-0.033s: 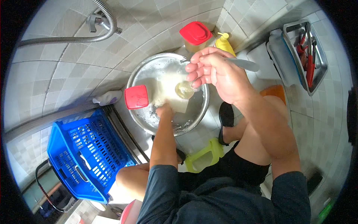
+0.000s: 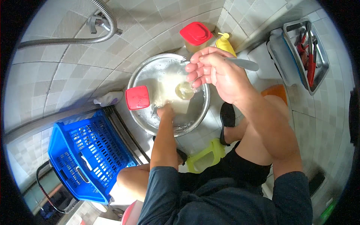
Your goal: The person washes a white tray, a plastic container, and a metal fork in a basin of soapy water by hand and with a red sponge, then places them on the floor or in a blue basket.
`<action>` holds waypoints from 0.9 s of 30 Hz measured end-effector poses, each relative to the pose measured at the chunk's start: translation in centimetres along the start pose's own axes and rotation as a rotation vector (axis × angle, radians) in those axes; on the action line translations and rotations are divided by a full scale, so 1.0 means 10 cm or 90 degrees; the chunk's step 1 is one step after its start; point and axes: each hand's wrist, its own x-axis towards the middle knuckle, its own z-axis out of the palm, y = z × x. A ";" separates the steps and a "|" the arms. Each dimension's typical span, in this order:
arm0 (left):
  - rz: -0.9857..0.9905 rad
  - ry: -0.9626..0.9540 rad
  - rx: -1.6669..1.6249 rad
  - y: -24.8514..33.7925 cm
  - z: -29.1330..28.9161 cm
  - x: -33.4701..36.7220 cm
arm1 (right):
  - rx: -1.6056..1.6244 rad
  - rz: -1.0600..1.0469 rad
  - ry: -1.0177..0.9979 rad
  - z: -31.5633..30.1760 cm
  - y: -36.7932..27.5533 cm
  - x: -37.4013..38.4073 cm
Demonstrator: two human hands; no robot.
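My right hand [image 2: 221,73] is raised over the right rim of a round metal basin [image 2: 206,107]. Its thumb and forefinger close on a fork [image 2: 245,63], whose tines point left past the fingertips; the other fingers curl loosely. My left hand [image 2: 165,111] reaches down into cloudy, sudsy water in the basin, and its fingers are hidden there. Beside it lies a pale square-edged thing [image 2: 182,107], with a round yellowish shape [image 2: 185,90] just beyond; I cannot make out what they are. A red square lid [image 2: 137,97] rests at the basin's left rim.
Behind the basin stand a red-lidded container [image 2: 195,33] and a yellow pump bottle [image 2: 225,43]. A metal tray [image 2: 318,71] with red-handled utensils is at far right. On the left are a blue crate [image 2: 93,150] and a white bottle [image 2: 108,98]. A green stool [image 2: 206,155] sits between my feet.
My right hand with the fork has shifted very slightly left. Otherwise everything stays in place.
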 end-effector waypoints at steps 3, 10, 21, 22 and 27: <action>-0.065 -0.072 -0.430 0.19 0.03 -0.57 | 0.008 0.002 0.015 -0.11 -0.06 -0.05; 0.101 0.054 -0.588 0.83 -0.56 -1.99 | 0.025 -0.003 -0.014 -0.02 -0.04 -0.12; 0.451 0.202 -0.360 1.19 -1.21 -2.73 | 0.002 0.015 -0.063 0.12 -0.06 -0.13; 0.454 0.213 -0.364 1.13 -1.28 -2.71 | 0.001 0.011 -0.074 0.11 -0.05 -0.13; 0.434 0.052 -0.461 1.11 -1.68 -2.76 | -0.022 0.033 -0.116 0.01 -0.01 -0.20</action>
